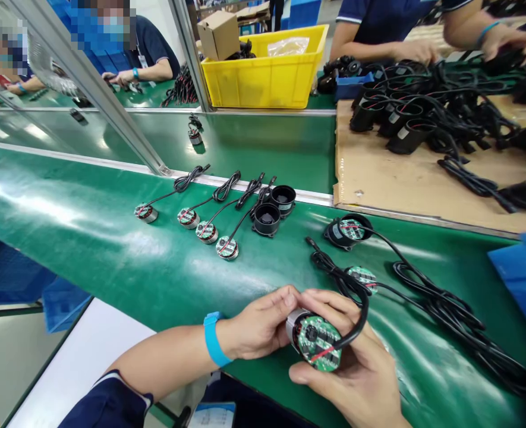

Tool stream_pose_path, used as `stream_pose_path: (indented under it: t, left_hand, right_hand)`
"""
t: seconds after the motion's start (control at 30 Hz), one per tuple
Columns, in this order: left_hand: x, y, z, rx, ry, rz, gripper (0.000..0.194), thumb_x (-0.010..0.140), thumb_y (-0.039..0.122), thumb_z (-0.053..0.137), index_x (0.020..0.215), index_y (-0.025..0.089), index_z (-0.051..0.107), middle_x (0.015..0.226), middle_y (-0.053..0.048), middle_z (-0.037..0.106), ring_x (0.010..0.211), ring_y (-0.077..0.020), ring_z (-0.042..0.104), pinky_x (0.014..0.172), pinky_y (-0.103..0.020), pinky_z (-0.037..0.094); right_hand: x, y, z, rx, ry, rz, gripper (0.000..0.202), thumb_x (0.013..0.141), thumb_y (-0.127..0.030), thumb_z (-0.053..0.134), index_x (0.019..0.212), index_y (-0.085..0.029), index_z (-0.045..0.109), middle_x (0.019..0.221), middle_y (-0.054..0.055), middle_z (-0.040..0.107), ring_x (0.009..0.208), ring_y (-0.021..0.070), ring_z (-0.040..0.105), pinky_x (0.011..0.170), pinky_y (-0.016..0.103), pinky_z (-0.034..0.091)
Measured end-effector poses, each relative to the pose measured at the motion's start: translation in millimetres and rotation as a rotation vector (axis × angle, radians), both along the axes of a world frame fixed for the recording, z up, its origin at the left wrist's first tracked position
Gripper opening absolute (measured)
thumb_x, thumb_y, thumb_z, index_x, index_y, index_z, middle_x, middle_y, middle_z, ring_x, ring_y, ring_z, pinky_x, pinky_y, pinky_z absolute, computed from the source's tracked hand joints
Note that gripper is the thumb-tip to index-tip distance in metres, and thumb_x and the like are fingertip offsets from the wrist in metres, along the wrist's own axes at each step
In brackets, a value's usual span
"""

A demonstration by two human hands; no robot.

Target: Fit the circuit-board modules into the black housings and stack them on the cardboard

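Note:
A small round motor with a green circuit board [318, 345] is held between my two hands above the green bench. My right hand [356, 362] wraps round its board end, thumb below and fingers over the top. At the motor's silver rim, my left hand [267, 324] closes its thumb and fingers on the far side; those fingertips are partly hidden. A black cable [359, 315] with a red wire rises from the board and loops over my right hand. Just beyond lies another circuit-board motor [363, 276], and behind it one sits inside a black housing [338, 232].
Several motors with coiled cables [207, 232] stand left of two black cups [267, 220]. Cables [445, 303] sprawl at right near a blue bin [523, 273]. Behind are a metal post [97, 89], a yellow crate [263, 77], a cardboard sheet [378, 172] with black housings, and co-workers.

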State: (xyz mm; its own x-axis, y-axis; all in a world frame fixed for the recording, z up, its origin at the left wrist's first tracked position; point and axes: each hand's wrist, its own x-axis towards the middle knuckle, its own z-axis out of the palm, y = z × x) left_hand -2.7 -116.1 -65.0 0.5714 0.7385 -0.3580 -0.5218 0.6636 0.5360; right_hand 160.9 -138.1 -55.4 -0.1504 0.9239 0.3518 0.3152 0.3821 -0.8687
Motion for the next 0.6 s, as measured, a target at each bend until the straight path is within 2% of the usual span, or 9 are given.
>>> stream_pose_path:
  t: [0.13,0.3,0.47,0.53,0.6]
  left_hand:
    - [-1,0,-3.6,0.011,0.022,0.012,0.043,0.085,0.056,0.077,0.096,0.016,0.065,0.095,-0.004,0.063,0.098,-0.0186,0.061,0.091,-0.03,0.045]
    - [-2,1,-8.7,-0.027,-0.016,0.023,0.046,0.079,0.055,0.082,0.084,0.016,0.058,0.078,0.003,0.051,0.07,-0.0088,0.047,0.069,-0.021,0.04]
    - [0,1,-13.1,-0.018,-0.016,-0.004,0.046,0.081,0.056,0.08,0.086,0.017,0.056,0.075,0.004,0.049,0.068,-0.0083,0.045,0.067,-0.02,0.039]
    - [-3,2,-12.6,0.068,0.026,-0.029,0.048,0.085,0.061,0.073,0.093,0.017,0.058,0.082,0.002,0.054,0.07,-0.0093,0.049,0.069,-0.022,0.041]
    - [-8,5,-8.1,0.275,0.145,-0.058,0.052,0.092,0.067,0.059,0.108,0.018,0.059,0.095,-0.004,0.061,0.078,-0.013,0.057,0.074,-0.026,0.045]
  right_hand:
    - [0,1,-0.6,0.025,-0.008,0.007,0.065,0.074,-0.059,0.082,0.133,-0.037,0.065,0.125,0.008,0.066,0.114,0.0322,0.064,0.1,0.051,0.055]
    - [1,1,-2.3,0.082,-0.02,0.018,0.06,0.076,-0.058,0.081,0.13,-0.035,0.065,0.118,0.007,0.072,0.117,0.0354,0.063,0.1,0.057,0.053]
    - [-3,1,-5.9,0.109,-0.045,0.012,0.061,0.076,-0.057,0.082,0.13,-0.034,0.065,0.118,0.007,0.073,0.124,0.0372,0.06,0.101,0.058,0.052]
    - [2,-6,-6.4,0.127,-0.037,-0.013,0.062,0.077,-0.057,0.081,0.132,-0.035,0.063,0.12,0.006,0.072,0.129,0.0385,0.058,0.103,0.06,0.05]
    - [17,-17,-5.7,0.117,-0.029,-0.073,0.068,0.073,-0.056,0.084,0.135,-0.04,0.061,0.125,0.004,0.07,0.137,0.0423,0.05,0.107,0.065,0.046]
